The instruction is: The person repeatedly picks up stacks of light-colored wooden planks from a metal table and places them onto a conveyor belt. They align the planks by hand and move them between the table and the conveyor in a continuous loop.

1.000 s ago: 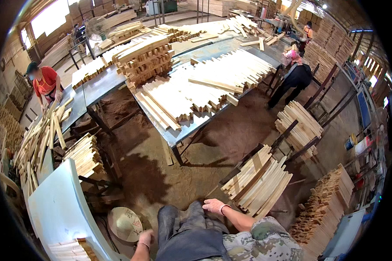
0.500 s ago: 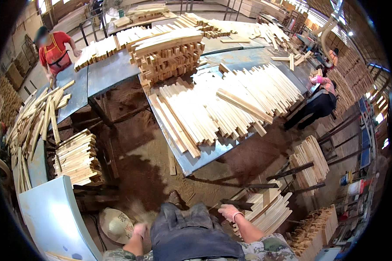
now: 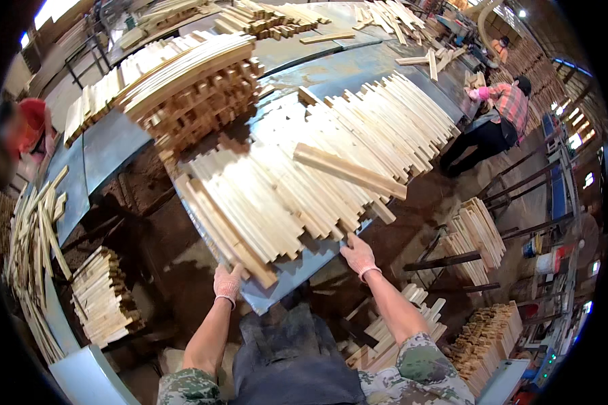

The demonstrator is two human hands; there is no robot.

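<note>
Pale wooden strips [image 3: 331,162] lie side by side in a wide layer on a blue-grey metal table [image 3: 297,266]. My left hand [image 3: 228,282], in a pale knitted glove, is at the near left corner, beside the ends of the outermost strips; its fingers look apart. Along the front edge, my right hand [image 3: 359,256], gloved the same way, reaches up to the strip ends with thumb and forefinger spread. Neither hand visibly grips a strip. One thicker, browner board [image 3: 350,171] rests slantwise on top of the layer.
A tall cross-stacked pile of strips [image 3: 196,94] stands behind the layer. Loose strips [image 3: 37,229] cover the left table, near a lower stack [image 3: 105,297]. Metal racks hold strips [image 3: 476,236] at right. One co-worker [image 3: 496,115] stands far right, another [image 3: 27,135] far left.
Both my hands have risen from beside my body to the table's near edge. I have come closer to the table, and the view has shifted right.
</note>
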